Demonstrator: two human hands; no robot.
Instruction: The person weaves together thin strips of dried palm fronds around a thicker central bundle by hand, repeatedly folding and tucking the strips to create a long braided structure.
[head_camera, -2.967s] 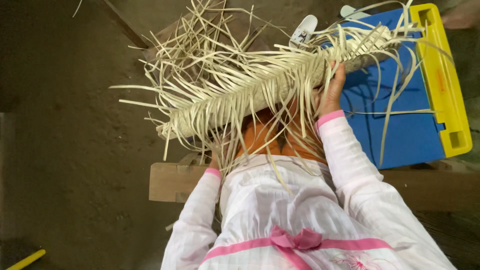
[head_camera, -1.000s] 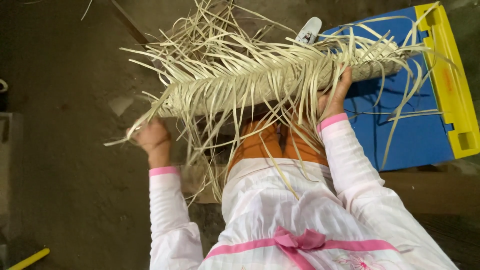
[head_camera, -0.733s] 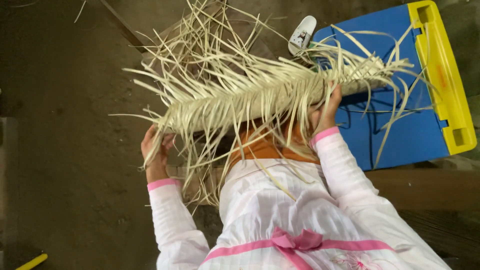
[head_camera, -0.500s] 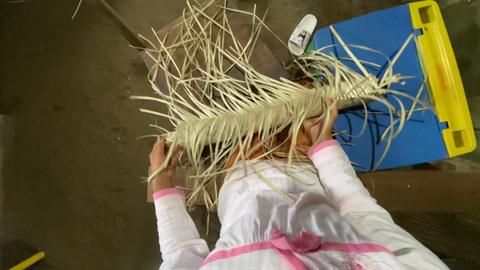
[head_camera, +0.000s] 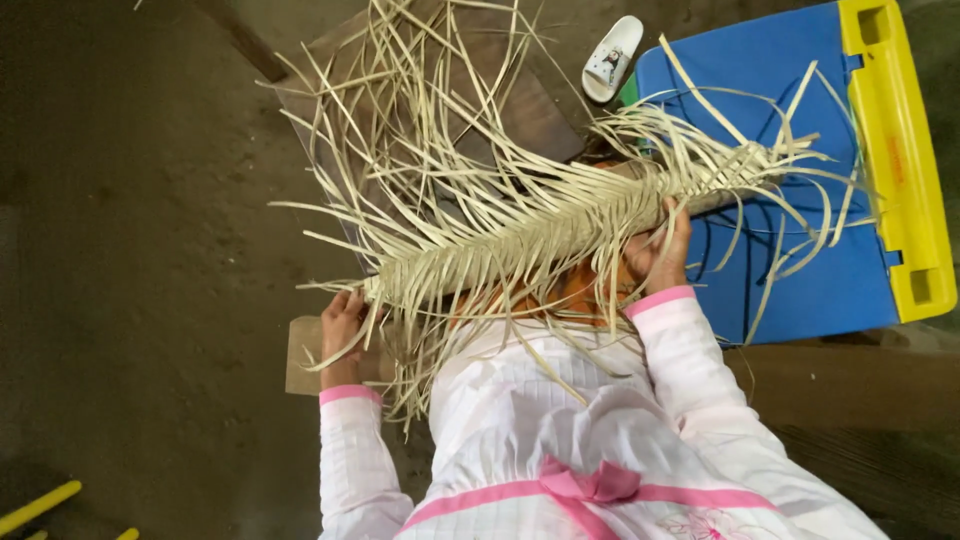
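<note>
In the head view, a long pale woven strip of palm-leaf with loose strands fanning out (head_camera: 540, 235) lies slantwise across the lap, its long axis rising from lower left to upper right. The left hand (head_camera: 343, 322) has its fingers curled round the near, lower end; the right hand (head_camera: 658, 250) pinches the strip near its far end, over the blue plastic crate with a yellow rim (head_camera: 800, 290).

We grip woven palm-leaf strip (head_camera: 560, 235) w/ both hands: left hand (head_camera: 343, 325) at its near end, right hand (head_camera: 660, 250) approx mid-length; blue crate (head_camera: 800, 290) just beyond right grip.
</note>
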